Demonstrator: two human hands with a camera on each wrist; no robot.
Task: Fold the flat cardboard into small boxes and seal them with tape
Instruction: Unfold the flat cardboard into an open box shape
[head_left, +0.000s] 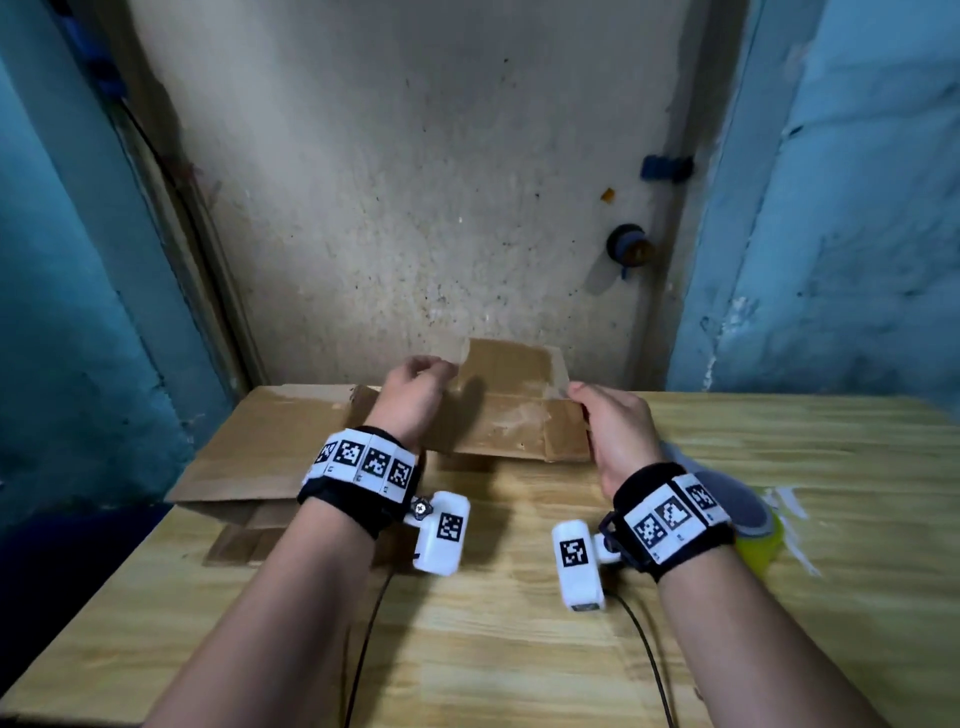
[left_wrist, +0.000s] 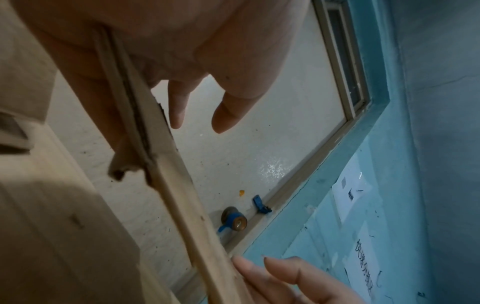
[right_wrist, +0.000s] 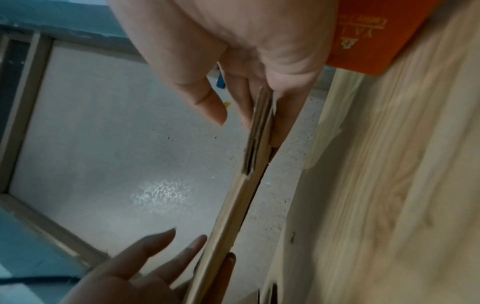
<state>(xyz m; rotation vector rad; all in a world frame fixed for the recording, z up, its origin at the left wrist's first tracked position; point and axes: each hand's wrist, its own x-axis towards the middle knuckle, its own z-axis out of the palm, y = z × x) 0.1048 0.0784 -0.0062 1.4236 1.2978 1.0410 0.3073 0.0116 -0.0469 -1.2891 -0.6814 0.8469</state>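
Observation:
A flattened brown cardboard piece (head_left: 511, 415) is held up on edge over the far part of the wooden table (head_left: 493, 623). My left hand (head_left: 421, 374) grips its left end, thumb on one face and fingers on the other. My right hand (head_left: 584, 402) pinches its right end. In the left wrist view the cardboard (left_wrist: 166, 174) runs edge-on from my left hand (left_wrist: 145, 86) down to my right hand's fingers (left_wrist: 275, 269). In the right wrist view the right hand (right_wrist: 262, 123) pinches the layered cardboard edge (right_wrist: 233, 216), with the left hand (right_wrist: 215, 253) at its far end.
More flat cardboard (head_left: 260, 447) lies on the table's left side. A yellow tape roll (head_left: 756, 530) sits behind my right wrist. An orange printed item (right_wrist: 376, 30) lies on the table. A pale door (head_left: 415, 182) with a knob (head_left: 631, 249) stands behind the table.

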